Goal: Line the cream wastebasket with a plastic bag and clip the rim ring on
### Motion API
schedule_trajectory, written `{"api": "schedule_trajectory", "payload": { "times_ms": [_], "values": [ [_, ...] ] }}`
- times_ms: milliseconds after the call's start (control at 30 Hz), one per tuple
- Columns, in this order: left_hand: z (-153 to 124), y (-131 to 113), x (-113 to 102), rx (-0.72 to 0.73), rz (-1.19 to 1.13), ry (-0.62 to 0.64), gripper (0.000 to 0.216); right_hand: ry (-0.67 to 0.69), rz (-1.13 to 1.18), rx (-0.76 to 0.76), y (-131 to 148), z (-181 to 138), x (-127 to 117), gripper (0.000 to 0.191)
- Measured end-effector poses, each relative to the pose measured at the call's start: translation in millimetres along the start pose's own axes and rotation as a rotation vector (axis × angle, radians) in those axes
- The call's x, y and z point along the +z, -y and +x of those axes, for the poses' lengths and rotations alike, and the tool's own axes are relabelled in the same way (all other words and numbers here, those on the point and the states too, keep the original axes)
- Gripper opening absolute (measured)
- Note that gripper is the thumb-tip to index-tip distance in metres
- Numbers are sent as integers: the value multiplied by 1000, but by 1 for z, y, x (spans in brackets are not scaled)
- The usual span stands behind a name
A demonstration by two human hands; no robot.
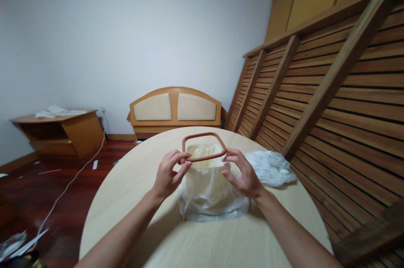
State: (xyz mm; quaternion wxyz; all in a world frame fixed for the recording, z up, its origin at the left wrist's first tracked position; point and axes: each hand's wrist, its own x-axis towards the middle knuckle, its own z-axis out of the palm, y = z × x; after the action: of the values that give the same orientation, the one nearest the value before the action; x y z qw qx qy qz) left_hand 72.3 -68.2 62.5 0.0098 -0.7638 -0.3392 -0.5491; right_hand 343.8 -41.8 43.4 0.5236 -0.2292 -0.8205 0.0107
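Observation:
A small cream bin (206,163) stands on the round pale wooden table (132,184), lined with a clear plastic bag (208,198) that hangs loose over its sides. A brown rectangular ring frame (204,135) is held just above the bin's mouth. My left hand (168,173) pinches the frame's near left side. My right hand (243,173) pinches its right side with curled fingers.
A crumpled white plastic bag (271,167) lies on the table to the right. A slatted wooden wall (331,91) runs along the right. Behind the table stand a wooden headboard (175,108) and a low cabinet (63,131). A white cable (72,179) trails across the dark floor.

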Motion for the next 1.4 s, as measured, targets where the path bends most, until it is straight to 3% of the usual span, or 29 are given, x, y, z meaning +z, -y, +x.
{"api": "schedule_trajectory", "payload": {
  "times_ms": [133, 767, 1167, 1400],
  "values": [
    [0, -7, 0, 49, 51, 39, 15, -142, 60, 135, 1, 0, 1, 34],
    [2, -8, -1, 116, 152, 100, 16, 56, 51, 97, -4, -1, -1, 26],
    [0, -5, -1, 159, 137, 99, 21, 92, 104, 67, -4, -1, -4, 28],
    [0, -3, 0, 157, 124, 110, 16, 7, 187, 227, -6, 10, -2, 34]
  ]
}}
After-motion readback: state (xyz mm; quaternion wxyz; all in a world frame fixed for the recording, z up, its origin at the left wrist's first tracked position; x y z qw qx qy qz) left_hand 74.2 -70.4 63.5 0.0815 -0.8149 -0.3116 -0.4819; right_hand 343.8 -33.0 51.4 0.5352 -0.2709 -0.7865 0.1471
